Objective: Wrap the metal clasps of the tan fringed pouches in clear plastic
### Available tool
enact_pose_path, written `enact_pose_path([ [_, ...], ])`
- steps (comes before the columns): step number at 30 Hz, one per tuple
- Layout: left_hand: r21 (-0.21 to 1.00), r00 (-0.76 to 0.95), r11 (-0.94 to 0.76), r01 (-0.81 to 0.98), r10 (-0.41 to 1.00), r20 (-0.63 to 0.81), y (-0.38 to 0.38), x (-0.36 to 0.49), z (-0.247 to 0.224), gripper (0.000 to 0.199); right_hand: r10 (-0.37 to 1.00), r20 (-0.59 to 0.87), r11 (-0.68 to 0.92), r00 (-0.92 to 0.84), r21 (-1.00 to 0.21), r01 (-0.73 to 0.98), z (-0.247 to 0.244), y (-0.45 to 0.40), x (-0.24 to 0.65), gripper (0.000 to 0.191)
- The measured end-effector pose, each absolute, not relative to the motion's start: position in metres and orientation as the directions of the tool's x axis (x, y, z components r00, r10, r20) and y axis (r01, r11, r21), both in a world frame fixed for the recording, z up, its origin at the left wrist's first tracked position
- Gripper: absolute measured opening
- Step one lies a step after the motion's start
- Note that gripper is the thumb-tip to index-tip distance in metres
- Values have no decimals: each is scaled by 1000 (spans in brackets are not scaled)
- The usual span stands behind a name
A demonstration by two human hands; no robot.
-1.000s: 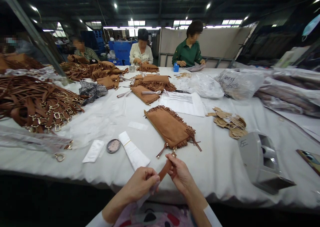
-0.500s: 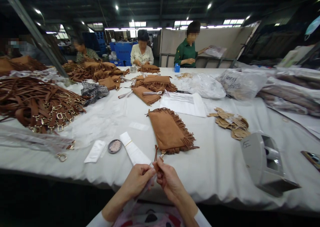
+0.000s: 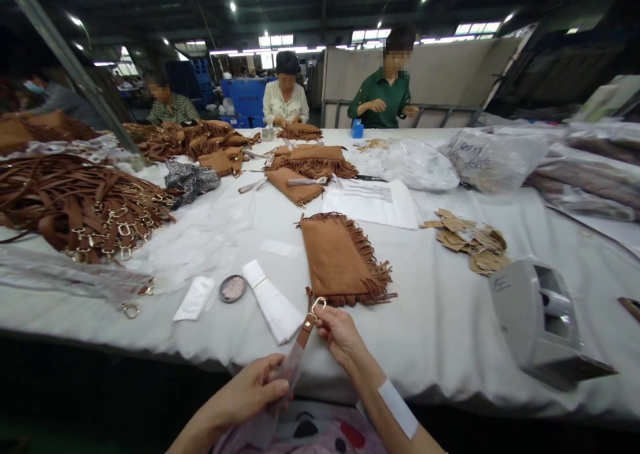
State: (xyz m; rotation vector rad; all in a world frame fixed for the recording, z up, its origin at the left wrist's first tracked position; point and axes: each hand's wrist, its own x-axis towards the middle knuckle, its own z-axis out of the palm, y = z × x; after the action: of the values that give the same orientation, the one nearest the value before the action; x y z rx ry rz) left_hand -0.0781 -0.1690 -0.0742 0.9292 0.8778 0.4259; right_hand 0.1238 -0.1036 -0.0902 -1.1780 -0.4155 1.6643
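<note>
Tan bag (image 3: 331, 257) is being observed lying flat, fringe being spread from 1 to 6 o'clock. At its 7 o'clock corner, brown strap (image 3: 305, 332) is being held aslant, gold clip (image 3: 317, 302) toward 1 o'clock, lower length being covered by translucent sleeve (image 3: 293, 364).

On the bench (image 3: 440, 334), one tape dispenser (image 3: 515, 307), one round dish (image 3: 233, 289) and one blue box (image 3: 357, 129) are counted. One fringed bag (image 3: 331, 257) is seen at the front, and one strap (image 3: 305, 335) is held. The piled straps (image 3: 50, 197) and paper tags (image 3: 470, 239) cannot be counted exactly.
</note>
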Motion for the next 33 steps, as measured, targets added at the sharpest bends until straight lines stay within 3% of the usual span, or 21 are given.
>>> enact_pose_path([
  [4, 807, 513, 585, 77, 671, -535, -167, -69, -80, 41, 870, -492, -415, 20, -755, -508, -93, -104, 123, 30],
  [16, 837, 286, 532, -130, 828, -482, -128, -24, -79, 44, 856, -517, -445, 30, -765, -466, -97, -106, 123, 34],
  [21, 834, 303, 550, -49, 804, -513, -127, -27, -78, 45, 831, -555, -497, -22, -725, -477, -92, -99, 133, 36],
  [26, 831, 306, 555, 26, 787, -536, -123, -30, -75, 46, 815, -568, -484, 115, -776, -404, -93, -81, 135, 35],
  [33, 846, 270, 531, 48, 809, -523, -111, -16, -80, 45, 844, -506, -410, 177, -822, -395, -101, -79, 135, 41],
])
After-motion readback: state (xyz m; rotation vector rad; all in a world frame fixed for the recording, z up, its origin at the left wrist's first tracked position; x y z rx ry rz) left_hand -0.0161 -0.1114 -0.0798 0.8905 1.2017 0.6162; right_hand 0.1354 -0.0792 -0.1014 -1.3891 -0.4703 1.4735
